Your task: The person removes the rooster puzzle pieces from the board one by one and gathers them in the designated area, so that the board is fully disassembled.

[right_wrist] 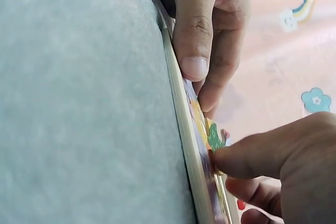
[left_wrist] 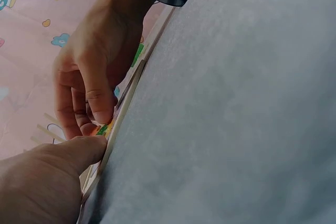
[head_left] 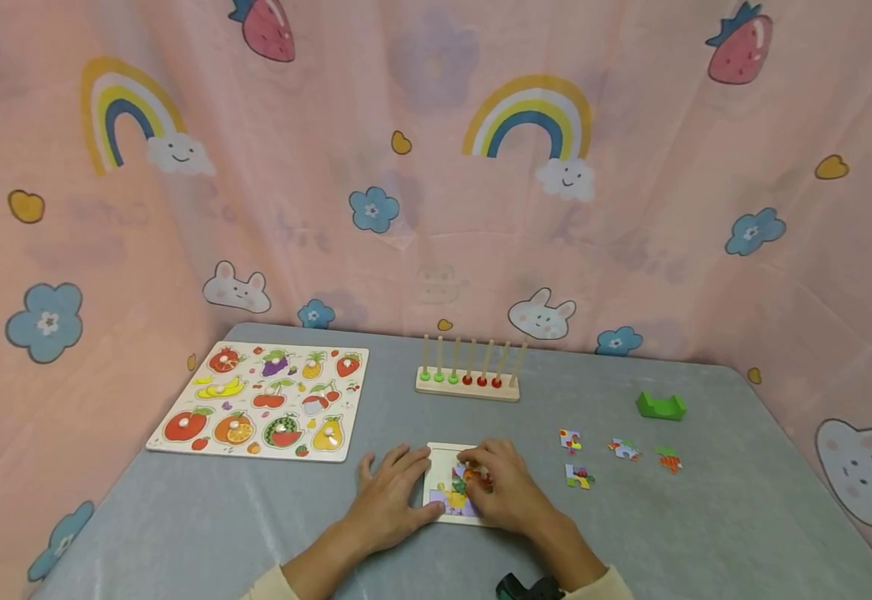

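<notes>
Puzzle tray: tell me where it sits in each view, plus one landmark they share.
Head: the puzzle tray lies low centre, between left hand and right hand.
Left wrist: the tray, nearly edge-on, slants down left of centre.
Right wrist: the tray, nearly edge-on, just right of centre, reaching the bottom edge.
Shared landmark: the left hand, its thumb on the tray.

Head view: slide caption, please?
Left grip on the jigsaw tray, right grip pinching a jigsaw piece, four loose pieces alongside.

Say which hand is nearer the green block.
The right hand. It is over the puzzle tray, left of the green block and closer to the person; the left hand is at the tray's left edge, farther from the block.
</notes>
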`<state>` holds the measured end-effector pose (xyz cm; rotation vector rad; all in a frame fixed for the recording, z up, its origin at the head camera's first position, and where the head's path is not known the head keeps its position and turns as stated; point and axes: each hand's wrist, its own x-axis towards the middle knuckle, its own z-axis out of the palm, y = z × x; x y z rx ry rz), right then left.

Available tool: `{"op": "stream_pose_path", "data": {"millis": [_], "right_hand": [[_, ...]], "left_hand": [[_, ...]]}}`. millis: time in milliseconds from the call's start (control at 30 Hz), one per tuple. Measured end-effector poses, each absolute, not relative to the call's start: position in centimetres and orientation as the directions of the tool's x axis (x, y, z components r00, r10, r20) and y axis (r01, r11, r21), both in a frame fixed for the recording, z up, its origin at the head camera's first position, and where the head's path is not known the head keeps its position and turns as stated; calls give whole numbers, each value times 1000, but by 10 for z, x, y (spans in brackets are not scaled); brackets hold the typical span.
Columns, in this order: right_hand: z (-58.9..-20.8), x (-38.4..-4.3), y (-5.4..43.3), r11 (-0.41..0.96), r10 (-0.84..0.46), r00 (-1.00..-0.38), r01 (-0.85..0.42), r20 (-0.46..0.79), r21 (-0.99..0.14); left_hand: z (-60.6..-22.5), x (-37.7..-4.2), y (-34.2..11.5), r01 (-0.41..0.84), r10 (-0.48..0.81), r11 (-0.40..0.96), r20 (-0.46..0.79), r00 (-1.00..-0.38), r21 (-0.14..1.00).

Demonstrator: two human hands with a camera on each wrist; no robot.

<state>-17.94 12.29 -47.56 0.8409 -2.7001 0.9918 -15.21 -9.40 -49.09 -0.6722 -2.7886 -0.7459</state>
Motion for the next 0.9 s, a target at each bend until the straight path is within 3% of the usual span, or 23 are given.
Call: {"op": "stream_pose_path", "data": {"millis": [300, 533, 900], "right_hand": [[-468, -178, 125, 616, -522, -818, -557, 240, -557], [-466, -178, 126, 608, -526, -808, -575, 265, -548], [-448, -173, 140, 557, -472, -829, -544, 300, -628]], "left_hand": [[-490, -153, -95, 467, 380, 779, 278, -882, 418], [-489, -153, -94, 459, 377, 785, 268, -887, 415], [-492, -152, -93, 459, 378, 780, 266, -887, 425]]}}
